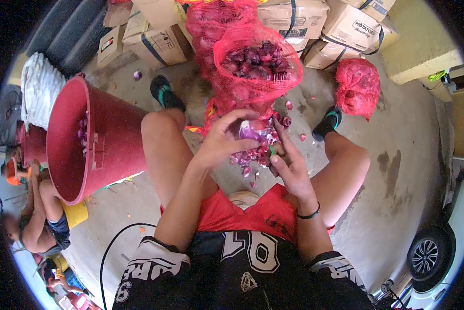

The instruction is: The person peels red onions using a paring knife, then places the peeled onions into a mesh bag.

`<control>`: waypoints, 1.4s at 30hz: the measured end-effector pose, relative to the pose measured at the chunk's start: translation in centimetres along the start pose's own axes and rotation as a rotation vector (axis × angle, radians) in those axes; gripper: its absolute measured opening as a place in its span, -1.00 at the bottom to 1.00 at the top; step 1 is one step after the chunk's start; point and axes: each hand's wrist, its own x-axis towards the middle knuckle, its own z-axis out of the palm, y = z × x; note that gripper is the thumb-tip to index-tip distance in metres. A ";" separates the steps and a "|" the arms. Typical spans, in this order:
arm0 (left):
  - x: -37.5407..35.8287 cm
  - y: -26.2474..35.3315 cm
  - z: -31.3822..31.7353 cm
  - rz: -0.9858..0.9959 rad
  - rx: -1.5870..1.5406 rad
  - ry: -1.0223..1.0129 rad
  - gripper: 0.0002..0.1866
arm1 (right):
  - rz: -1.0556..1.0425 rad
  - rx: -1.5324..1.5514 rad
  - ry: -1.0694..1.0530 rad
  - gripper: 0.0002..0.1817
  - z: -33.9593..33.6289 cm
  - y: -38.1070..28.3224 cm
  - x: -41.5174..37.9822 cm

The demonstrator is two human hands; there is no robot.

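Note:
Between my knees, my left hand is closed around a shiny purple onion with a pale end. Close to its right side is my right hand, its thumb and fingers closed on a small knife with a green handle; I cannot make out the blade. Below both hands, loose onion skins are scattered on the floor. Just beyond them stands an open red mesh sack filled with dark red onions.
A large red tub with onions inside leans at my left. Cardboard boxes and another mesh sack stand ahead. A tied red sack lies right. A seated person is at far left, a car wheel lower right.

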 end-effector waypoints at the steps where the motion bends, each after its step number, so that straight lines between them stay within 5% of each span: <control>1: -0.1 0.3 0.1 0.012 0.028 -0.015 -0.25 | 0.008 -0.048 0.001 -0.31 -0.1 0.0 0.0; 3: -0.1 -0.5 0.0 0.055 0.018 0.003 -0.28 | 0.022 -0.142 0.005 -0.34 -0.2 0.1 0.2; 6: 0.0 -1.0 -0.4 0.057 0.101 0.030 -0.32 | -0.279 -0.458 0.019 -0.40 -0.2 0.9 1.1; 9: -0.1 -0.7 -0.3 0.007 0.122 0.068 -0.37 | -0.151 -0.441 0.014 -0.46 0.2 -0.3 0.8; 18: -0.2 -0.1 0.0 -0.014 -0.006 0.063 -0.40 | -0.296 -0.596 0.210 -0.61 1.0 0.7 1.0; 25: -0.1 -0.6 -0.3 0.092 -0.114 -0.085 -0.33 | -0.213 -0.320 0.341 -0.61 1.2 2.6 1.4; 31: -0.9 -0.1 -0.2 -0.120 -0.410 -0.160 -0.29 | -0.065 -0.054 0.360 -0.59 1.4 2.5 1.2; 34: -0.2 -1.3 0.1 0.017 -0.307 -0.088 -0.30 | -0.032 -0.002 0.261 -0.58 0.8 1.6 0.6; 37: 0.2 -1.8 0.6 -0.127 -0.128 0.026 -0.31 | -0.133 -0.094 0.153 -0.58 0.6 1.8 0.4; 42: 0.1 -1.7 1.0 -0.068 -0.346 0.040 -0.37 | -0.073 0.171 0.207 -0.58 1.0 2.2 0.4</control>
